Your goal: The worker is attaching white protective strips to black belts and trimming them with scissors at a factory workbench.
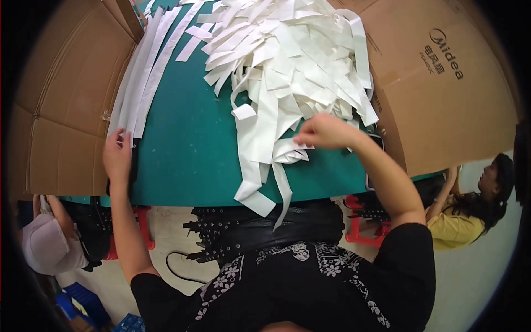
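Left hand (117,159) curls its fingers at long white strips (148,83), right hand (327,131) bunches its own at a folded strip (290,155); whether either pinches, I cannot tell

Heap of white strips (282,61) on green table (182,110)
Left hand (117,157) at long strips (141,80) toward left edge; right hand (326,131) by the heap's near end.

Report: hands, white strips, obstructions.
Left hand at near end of long strips. Right hand blurred, near side of strip pile. Grips unclear. Cardboard flanks both sides.
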Tool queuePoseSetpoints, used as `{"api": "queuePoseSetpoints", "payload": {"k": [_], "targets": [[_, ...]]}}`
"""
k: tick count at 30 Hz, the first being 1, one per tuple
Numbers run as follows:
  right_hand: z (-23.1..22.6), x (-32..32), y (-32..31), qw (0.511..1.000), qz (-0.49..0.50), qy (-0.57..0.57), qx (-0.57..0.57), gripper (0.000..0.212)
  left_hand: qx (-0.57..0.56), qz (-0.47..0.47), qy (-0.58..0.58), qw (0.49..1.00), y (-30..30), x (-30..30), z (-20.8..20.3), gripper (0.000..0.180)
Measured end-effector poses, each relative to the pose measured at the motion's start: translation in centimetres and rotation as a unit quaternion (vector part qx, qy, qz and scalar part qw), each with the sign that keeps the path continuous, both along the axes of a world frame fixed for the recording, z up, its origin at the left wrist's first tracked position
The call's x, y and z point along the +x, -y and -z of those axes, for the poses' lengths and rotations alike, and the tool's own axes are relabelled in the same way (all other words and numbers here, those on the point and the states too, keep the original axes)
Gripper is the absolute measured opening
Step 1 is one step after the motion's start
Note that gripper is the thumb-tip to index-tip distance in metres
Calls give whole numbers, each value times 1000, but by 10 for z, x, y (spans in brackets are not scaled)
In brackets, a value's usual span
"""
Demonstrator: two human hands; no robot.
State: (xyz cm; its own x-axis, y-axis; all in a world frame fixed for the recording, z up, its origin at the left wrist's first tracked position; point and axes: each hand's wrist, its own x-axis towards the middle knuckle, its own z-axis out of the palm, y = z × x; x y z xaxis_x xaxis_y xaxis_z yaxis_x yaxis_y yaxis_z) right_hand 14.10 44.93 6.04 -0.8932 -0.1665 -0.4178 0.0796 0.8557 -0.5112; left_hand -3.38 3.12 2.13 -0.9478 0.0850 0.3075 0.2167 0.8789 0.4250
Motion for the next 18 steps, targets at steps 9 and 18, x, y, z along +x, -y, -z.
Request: {"api": "queuePoseSetpoints", "payload": {"k": [9, 18], "targets": [[55, 43, 59, 953, 235, -182, -56, 38, 273, 274, 111, 915, -153, 166, 11, 11], [55, 39, 44, 839, 346, -3, -420, 22, 321, 238, 330, 855, -181, 171, 15, 23]]}}
